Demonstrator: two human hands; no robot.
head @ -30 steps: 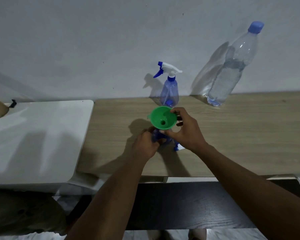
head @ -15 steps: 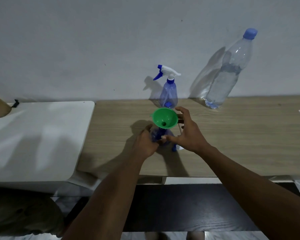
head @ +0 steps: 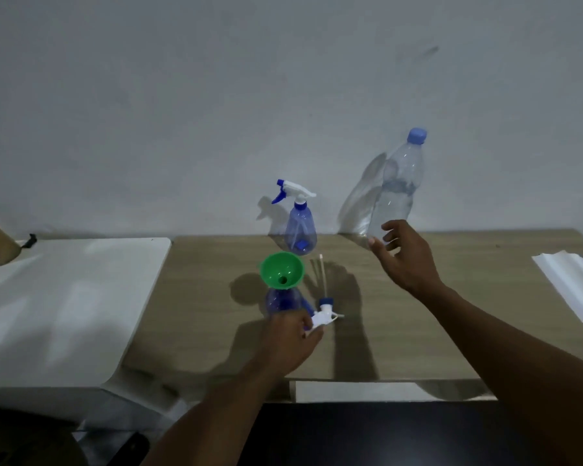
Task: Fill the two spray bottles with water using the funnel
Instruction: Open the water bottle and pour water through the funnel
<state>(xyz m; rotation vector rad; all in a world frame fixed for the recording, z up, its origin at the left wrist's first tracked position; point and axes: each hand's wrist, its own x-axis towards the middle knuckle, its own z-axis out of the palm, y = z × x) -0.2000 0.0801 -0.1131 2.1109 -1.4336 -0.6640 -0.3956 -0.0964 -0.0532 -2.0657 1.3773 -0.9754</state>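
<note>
Atop near spray bottle [head: 283,301], green funnel [head: 282,269]

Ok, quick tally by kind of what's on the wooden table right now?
Blue translucent plastic spray bottles: 2 (one capped at the back, one open under the funnel)
Green plastic funnel: 1
Clear plastic water bottle with blue cap: 1
Detached white spray head with tube: 1
White folded paper: 1
Total: 6
</note>
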